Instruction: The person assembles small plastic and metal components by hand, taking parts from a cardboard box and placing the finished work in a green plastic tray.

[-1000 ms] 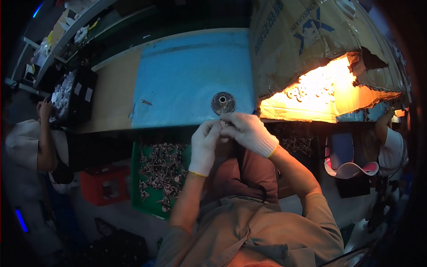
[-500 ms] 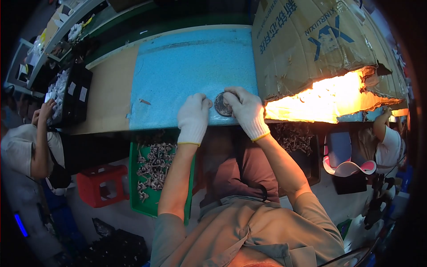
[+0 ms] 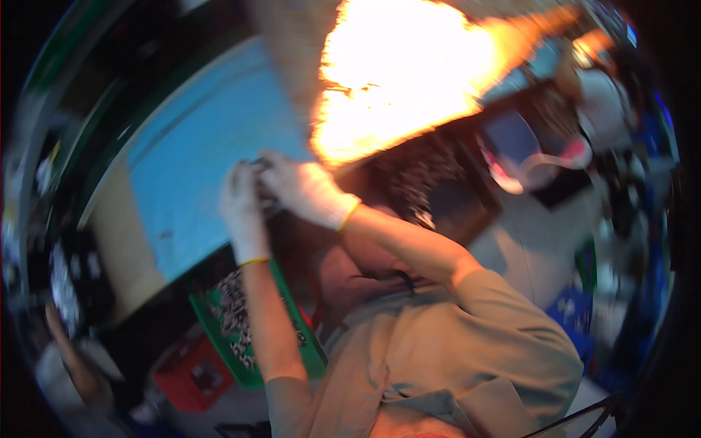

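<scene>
Both gloved hands meet at the near edge of the blue mat [image 3: 197, 182]. The left hand [image 3: 241, 201] and right hand [image 3: 303, 190] seem clasped around a small dark round part [image 3: 261, 169] (badly blurred), pinched between them.

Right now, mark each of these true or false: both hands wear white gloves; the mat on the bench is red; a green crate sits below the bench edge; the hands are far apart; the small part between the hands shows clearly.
1. Both hands wear white gloves. True: the left hand and the right hand are both gloved in white.
2. The mat is red. False: the mat is blue.
3. A green crate sits below the bench edge. True: the green crate lies beside the left forearm.
4. The hands are far apart. False: they meet at the mat's edge.
5. The part shows clearly. False: it is blurred and mostly hidden.
</scene>
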{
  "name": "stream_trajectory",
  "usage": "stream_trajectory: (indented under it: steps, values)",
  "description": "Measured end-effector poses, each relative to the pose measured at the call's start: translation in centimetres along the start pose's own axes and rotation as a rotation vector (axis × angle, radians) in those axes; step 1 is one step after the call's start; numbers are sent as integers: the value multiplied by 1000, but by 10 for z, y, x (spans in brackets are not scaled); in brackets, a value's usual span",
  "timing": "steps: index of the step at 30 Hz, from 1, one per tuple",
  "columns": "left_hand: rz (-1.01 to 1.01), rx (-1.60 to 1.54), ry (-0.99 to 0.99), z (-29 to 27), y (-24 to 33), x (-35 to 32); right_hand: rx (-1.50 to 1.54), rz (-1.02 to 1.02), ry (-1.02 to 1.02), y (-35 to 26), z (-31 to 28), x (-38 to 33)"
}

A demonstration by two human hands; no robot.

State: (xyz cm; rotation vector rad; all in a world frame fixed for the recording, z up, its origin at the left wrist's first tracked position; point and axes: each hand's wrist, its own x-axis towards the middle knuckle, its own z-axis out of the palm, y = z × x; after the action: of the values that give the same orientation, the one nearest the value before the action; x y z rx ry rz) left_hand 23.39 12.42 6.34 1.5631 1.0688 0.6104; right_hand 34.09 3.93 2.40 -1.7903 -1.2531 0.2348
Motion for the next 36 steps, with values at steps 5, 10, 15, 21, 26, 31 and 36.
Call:
stream_trajectory:
  steps: [5,10,15,21,26,31,36]
  values:
    - [7,-29,34,9,8,4,178,172,-254,-1,-76,-109]
    - [-10,-123,-70,8,-3,18,-346,942,-116,160,-147,-203]
    - [-23,-111,-46,7,-7,14,-752,531,26,262,-187,-222]
    - [17,-97,-6,13,-7,3,-719,933,-167,272,-173,-233]
    - [21,0,-26,15,-3,6,-456,1001,51,267,-180,-292]
    - [50,-35,-18,18,2,9,523,1073,395,238,-189,-293]
    - [170,18,-79,-13,-8,6,1340,719,127,122,-178,-218]
